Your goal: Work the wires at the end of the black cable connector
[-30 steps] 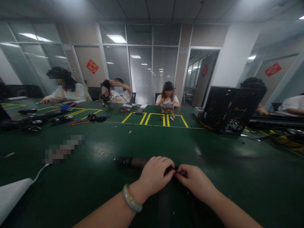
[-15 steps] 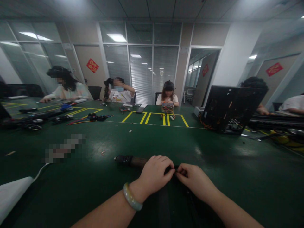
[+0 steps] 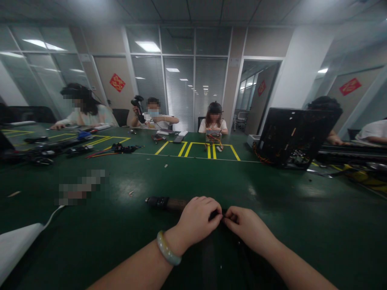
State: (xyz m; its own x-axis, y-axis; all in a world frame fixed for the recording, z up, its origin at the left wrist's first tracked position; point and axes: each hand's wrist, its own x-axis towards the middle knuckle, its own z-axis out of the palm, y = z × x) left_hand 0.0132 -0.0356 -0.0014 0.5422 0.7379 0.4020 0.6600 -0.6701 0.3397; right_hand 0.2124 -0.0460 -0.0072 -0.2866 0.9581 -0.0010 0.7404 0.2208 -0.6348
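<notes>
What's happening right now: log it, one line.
left hand: pinching; right hand: pinching, close by; grasp: unclear; dark cylindrical tool: partly hidden by left hand

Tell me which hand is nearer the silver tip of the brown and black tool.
Left. The left hand is beside the brown part of the tool, to the right of the silver tip; the right hand is farther right, beyond the left hand.

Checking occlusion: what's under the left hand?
The left hand covers part of a dark tool. Its black end and some brown body show to the left; whatever else lies beneath is hidden.
</notes>
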